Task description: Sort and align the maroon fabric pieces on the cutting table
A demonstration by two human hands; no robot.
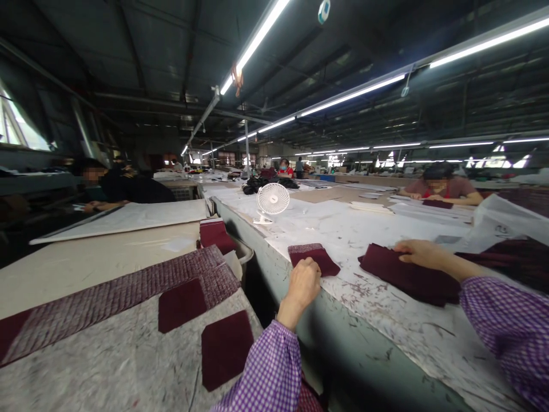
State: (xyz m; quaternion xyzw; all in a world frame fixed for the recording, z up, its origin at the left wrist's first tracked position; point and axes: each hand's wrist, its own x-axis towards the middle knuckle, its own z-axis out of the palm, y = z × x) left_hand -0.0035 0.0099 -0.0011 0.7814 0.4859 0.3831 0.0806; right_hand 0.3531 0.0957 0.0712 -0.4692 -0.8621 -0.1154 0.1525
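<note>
My left hand is closed at the near edge of a small maroon fabric piece on the white table, close to the table's edge. Its fingers are curled over the cloth, and a speckled lighter strip shows along the piece's far side. To the right, my right hand pinches the upper edge of a stack of maroon fabric pieces. The stack's right end lies near my checked sleeve. On the left-hand table are two more cut maroon pieces, one nearer and one farther.
A row of overlapping speckled maroon pieces crosses the left table. Between the tables runs a dark gap with a bin. A white clip fan stands ahead. Clear plastic covers cloth at right. Co-workers sit at left and right.
</note>
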